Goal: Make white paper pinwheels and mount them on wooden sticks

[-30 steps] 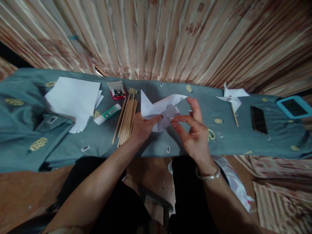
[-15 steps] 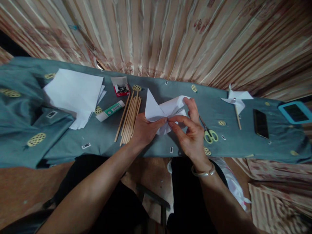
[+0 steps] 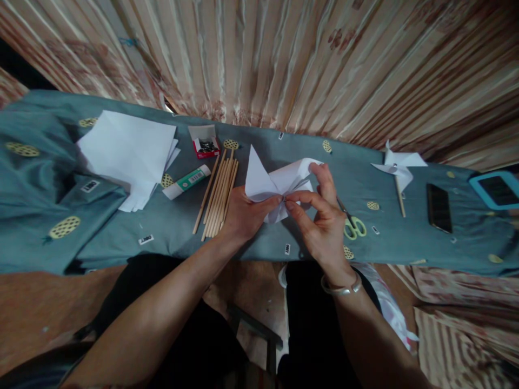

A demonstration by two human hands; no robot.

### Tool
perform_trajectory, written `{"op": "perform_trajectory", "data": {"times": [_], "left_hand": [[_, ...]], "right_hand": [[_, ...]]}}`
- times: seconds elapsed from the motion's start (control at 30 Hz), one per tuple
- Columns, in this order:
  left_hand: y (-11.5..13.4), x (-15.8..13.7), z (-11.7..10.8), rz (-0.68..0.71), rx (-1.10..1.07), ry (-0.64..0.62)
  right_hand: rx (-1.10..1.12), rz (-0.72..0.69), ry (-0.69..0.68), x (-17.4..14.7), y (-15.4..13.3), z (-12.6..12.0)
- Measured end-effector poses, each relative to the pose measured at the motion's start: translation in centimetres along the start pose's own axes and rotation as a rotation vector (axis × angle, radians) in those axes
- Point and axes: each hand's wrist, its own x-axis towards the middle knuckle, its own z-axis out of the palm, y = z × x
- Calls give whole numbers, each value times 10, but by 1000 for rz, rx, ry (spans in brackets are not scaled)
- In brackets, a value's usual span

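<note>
A white paper pinwheel [image 3: 258, 175] is held above the table, its corners bent in toward the middle. My left hand [image 3: 247, 216] grips it from the left, thumb pressed at the centre and fingers hidden beneath. From the right, my right hand [image 3: 322, 216] pinches at the same centre with thumb and index finger, its other fingers raised by a curled blade. Whatever small piece lies between those fingertips is too small to make out. Just left of my left hand lie several wooden sticks [image 3: 219, 197]. Green-handled scissors [image 3: 353, 227] rest by my right hand, partly hidden.
Stacked white paper [image 3: 130, 146] lies at the left, near a glue stick [image 3: 187, 182] and an open red box of dark pins [image 3: 206, 146]. To the right are a pinwheel on a stick [image 3: 399, 165], a phone [image 3: 439, 208] and a blue-framed device [image 3: 497, 190]. A curtain hangs behind.
The view has shifted slightly, so things on the table appear a little further right. Both hands keep their hold at the pinwheel's centre, with only slight finger movement.
</note>
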Motion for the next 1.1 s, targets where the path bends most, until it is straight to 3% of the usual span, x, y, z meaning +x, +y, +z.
{"op": "perform_trajectory", "data": {"times": [0.6,1.1], "left_hand": [[2,0,1,17,31,0],[-4,0,-1,-47,-50,-38]], "right_hand": [[58,55,-3,-1,2,3],[79,60,-44,-2,5,-1]]}}
